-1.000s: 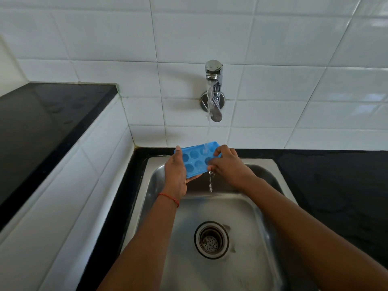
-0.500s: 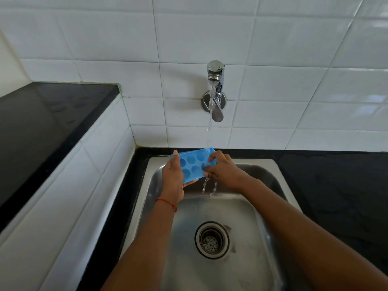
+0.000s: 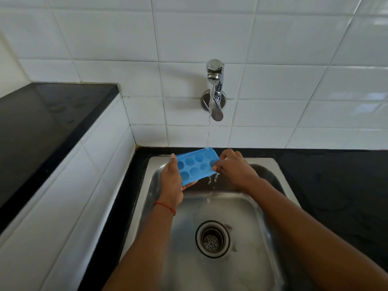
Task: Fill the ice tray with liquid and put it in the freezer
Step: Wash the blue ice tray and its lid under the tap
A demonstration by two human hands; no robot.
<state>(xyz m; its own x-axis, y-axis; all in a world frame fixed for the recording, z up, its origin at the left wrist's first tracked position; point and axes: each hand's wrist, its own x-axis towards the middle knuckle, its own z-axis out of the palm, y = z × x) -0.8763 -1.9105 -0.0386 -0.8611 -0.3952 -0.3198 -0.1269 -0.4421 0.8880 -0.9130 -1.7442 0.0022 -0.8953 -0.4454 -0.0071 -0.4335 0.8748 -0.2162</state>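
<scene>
The blue ice tray [image 3: 195, 166] is held tilted over the far end of the steel sink [image 3: 247, 219], its far right corner under the stream [image 3: 207, 135] from the wall tap [image 3: 215, 80]; the left hand [image 3: 171, 183] grips its left end, fingers underneath; the right hand [image 3: 233, 169] pinches its right end; water dribbles off the near right corner; how full the cells are is hard to tell

Steel sink [image 3: 258, 238], black counter [image 3: 336, 185], perhaps damp.
</scene>
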